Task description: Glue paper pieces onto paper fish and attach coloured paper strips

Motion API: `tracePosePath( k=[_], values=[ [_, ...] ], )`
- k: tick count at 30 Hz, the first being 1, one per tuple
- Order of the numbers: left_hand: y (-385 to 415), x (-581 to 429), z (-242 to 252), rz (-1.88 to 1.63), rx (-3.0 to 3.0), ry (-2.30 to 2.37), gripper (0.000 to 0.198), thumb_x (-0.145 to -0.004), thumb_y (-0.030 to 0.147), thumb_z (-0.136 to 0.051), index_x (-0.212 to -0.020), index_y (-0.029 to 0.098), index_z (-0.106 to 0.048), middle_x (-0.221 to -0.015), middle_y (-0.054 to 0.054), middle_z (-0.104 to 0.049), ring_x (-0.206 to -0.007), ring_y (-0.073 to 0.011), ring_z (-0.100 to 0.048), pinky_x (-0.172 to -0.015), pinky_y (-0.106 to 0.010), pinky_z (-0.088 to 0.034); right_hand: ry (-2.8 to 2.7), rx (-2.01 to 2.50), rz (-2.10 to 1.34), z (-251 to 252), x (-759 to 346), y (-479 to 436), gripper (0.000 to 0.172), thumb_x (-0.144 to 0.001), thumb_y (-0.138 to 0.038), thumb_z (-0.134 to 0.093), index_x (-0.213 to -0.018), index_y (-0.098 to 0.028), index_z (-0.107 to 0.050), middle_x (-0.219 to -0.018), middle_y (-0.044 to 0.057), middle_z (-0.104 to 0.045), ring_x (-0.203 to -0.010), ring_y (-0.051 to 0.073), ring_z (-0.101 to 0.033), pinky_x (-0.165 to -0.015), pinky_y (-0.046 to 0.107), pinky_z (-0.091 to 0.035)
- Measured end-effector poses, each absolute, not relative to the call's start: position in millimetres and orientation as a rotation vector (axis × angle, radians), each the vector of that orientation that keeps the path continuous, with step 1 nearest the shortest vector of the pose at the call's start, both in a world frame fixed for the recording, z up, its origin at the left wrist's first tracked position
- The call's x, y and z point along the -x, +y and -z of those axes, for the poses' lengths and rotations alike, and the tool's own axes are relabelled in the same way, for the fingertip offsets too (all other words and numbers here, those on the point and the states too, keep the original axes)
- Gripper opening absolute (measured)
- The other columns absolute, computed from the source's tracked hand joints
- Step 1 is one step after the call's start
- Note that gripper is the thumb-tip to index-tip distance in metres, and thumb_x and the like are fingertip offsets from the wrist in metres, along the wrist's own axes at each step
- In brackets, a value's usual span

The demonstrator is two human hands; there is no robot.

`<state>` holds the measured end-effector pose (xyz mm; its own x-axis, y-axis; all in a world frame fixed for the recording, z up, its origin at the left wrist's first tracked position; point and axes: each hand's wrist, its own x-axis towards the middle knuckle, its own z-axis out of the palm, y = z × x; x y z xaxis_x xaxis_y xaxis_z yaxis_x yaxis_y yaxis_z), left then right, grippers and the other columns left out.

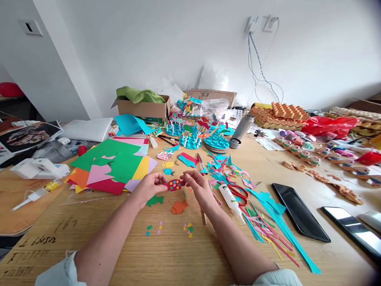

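Between my two hands, just above the table, is a red paper fish (174, 185) dotted with coloured spots. My left hand (153, 186) pinches its left end, and my right hand (197, 185) pinches the right end. Below them lie a green paper fish (155, 201) and an orange paper fish (179, 207). Just beyond my hands are a yellow paper fish (168, 164) and a blue paper fish (168, 171). Nearer to me, small paper dots (160, 227) and a few yellow and pink bits (188, 229) rest on the wood.
Coloured paper sheets (115, 159) are piled at left. To the right lie a white glue bottle (230, 198), red-handled scissors (240, 194), paper strips (268, 233) and a black tray (300, 211). Behind stand blue paper crafts (190, 139), a metal flask (241, 131) and a cardboard box (144, 109).
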<state>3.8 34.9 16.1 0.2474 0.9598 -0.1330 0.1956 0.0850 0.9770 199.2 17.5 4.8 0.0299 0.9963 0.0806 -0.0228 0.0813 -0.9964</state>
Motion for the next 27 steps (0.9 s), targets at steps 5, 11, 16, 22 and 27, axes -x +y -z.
tracePosePath(
  k=[5,11,16,22,27],
  values=[
    [32.3,-3.7,-23.6,-0.973,-1.130,1.036,0.031,-0.052,0.021,-0.078,-0.076,0.015,-0.060,-0.074,0.002,-0.064,-0.071,-0.0121,-0.056,-0.073,-0.026,-0.041,-1.138,1.062,-1.296,-8.6,-198.0,13.4,0.043,-0.067,-0.051,-0.078,-0.093,-0.020,-0.065,-0.085,0.005,-0.071,-0.081,0.019,-0.065,-0.074,0.032,-0.048],
    [31.7,-4.9,-20.9,-0.965,-1.095,0.980,0.031,-0.052,0.020,-0.080,-0.077,0.015,-0.062,-0.077,0.000,-0.066,-0.076,-0.0145,-0.059,-0.079,-0.029,-0.042,-1.096,0.981,-1.389,-8.1,-194.4,10.9,0.046,-0.059,-0.040,-0.085,-0.094,-0.020,-0.063,-0.082,0.002,-0.070,-0.077,0.016,-0.064,-0.072,0.029,-0.047],
    [29.2,-6.2,-22.6,-0.893,-1.084,0.941,0.030,-0.055,0.022,-0.077,-0.083,0.014,-0.068,-0.083,-0.004,-0.070,-0.081,-0.0171,-0.062,-0.076,-0.029,-0.042,-1.120,0.987,-1.379,-3.8,-194.2,12.0,0.042,-0.063,-0.034,-0.083,-0.095,-0.019,-0.062,-0.073,-0.001,-0.067,-0.068,0.013,-0.060,-0.064,0.027,-0.043],
    [25.3,-13.0,-19.5,-0.873,-1.101,1.012,0.028,-0.062,0.034,-0.075,-0.081,0.014,-0.070,-0.077,-0.003,-0.070,-0.072,-0.0148,-0.058,-0.070,-0.027,-0.040,-1.164,0.969,-1.409,2.9,-189.6,10.8,0.040,-0.064,-0.031,-0.081,-0.097,-0.019,-0.061,-0.071,-0.003,-0.064,-0.065,0.012,-0.059,-0.064,0.027,-0.043],
    [24.5,-16.6,-14.1,-0.951,-1.255,1.085,0.021,-0.064,0.035,-0.074,-0.070,0.016,-0.066,-0.068,0.000,-0.065,-0.067,-0.0139,-0.055,-0.067,-0.027,-0.039,-1.179,0.986,-1.433,2.6,-187.3,7.3,0.041,-0.064,-0.032,-0.082,-0.097,-0.020,-0.061,-0.074,-0.002,-0.065,-0.069,0.013,-0.061,-0.068,0.029,-0.045]
  ],
)
